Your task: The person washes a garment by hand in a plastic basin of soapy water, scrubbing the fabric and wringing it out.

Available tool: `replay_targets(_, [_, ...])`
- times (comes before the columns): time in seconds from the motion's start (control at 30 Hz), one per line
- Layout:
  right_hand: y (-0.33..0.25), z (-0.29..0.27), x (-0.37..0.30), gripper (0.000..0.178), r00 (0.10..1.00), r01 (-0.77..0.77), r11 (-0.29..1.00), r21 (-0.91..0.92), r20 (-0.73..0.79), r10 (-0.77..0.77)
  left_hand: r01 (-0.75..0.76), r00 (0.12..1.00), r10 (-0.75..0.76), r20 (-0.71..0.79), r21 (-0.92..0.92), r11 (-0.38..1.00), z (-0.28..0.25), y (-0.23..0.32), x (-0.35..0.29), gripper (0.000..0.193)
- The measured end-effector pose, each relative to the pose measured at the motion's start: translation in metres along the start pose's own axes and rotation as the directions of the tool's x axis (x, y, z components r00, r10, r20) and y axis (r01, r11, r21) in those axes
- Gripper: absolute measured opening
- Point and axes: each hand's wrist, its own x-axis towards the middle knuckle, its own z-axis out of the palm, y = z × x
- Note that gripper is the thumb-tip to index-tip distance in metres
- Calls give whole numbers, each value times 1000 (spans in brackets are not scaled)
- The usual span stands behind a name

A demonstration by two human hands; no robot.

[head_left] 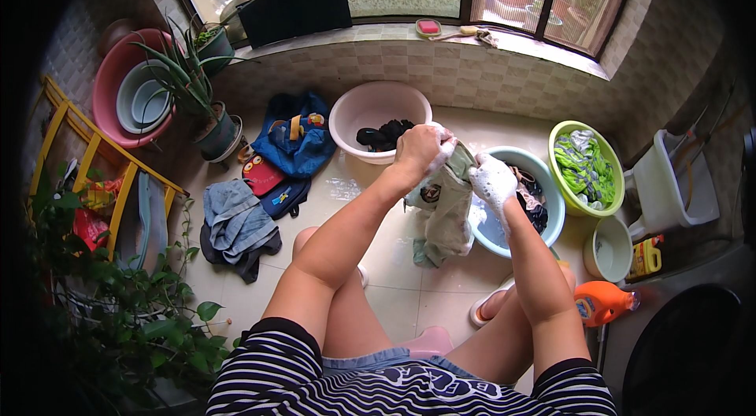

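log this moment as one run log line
left hand: grips pale garment | right hand: grips same garment | both hands sudsy | light-blue basin: holds clothes

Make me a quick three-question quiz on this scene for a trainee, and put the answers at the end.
1. Which basin holds the bright green clothes?
a) the pink one on the floor
b) the lime-green one
c) the light blue one
2. True or false: the right hand is covered in white foam.
3. What do the left hand and the right hand hold between them?

Key:
1. b
2. True
3. A pale grey-green garment, hanging down from the hands.
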Motion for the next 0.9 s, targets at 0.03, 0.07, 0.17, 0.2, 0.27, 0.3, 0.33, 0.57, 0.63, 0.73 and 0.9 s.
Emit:
replay_targets(0.03, [-4,-3,-2,28,1000,1,997,-81,19,1,29,999,-30,24,23,999,-2,2,-1,25])
replay_targets(0.07, [-4,-2,-1,28,1000,-1,997,-79,22,2,31,999,-32,27,24,999,0,-1,-2,25])
replay_targets(0.17, [0,2,2,24,996,43,999,11,84,-44,23,998,-26,66,37,999,9,-10,-1,24])
replay_targets(0.2, [5,7,3,22,990,95,995,1,104,-94,-8,999,8,49,-5,1000,10,-11,0,23])
replay_targets(0.27, [18,11,7,21,982,145,989,-10,122,-142,-42,999,44,30,-48,998,13,-11,2,22])
replay_targets(0.3, [19,9,7,20,953,291,927,-235,152,-261,-8,997,14,76,-76,997,11,-8,1,21])
replay_targets(0.33, [20,7,7,20,908,419,794,-439,208,-364,27,992,-15,123,-102,994,10,-6,1,21])
replay_targets(0.57, [15,16,2,25,997,-30,974,227,74,14,-43,995,43,89,-5,999,20,-17,3,22])
replay_targets(0.63, [20,19,0,27,995,-21,947,320,101,-12,54,996,-42,85,-153,987,16,-11,6,22])
replay_targets(0.73, [14,22,-3,28,989,-76,849,523,151,-5,92,992,-81,101,-113,989,13,-11,6,25])
replay_targets(0.9, [6,18,-5,24,999,-27,812,584,-18,47,-47,990,51,128,-33,998,22,-32,7,28])
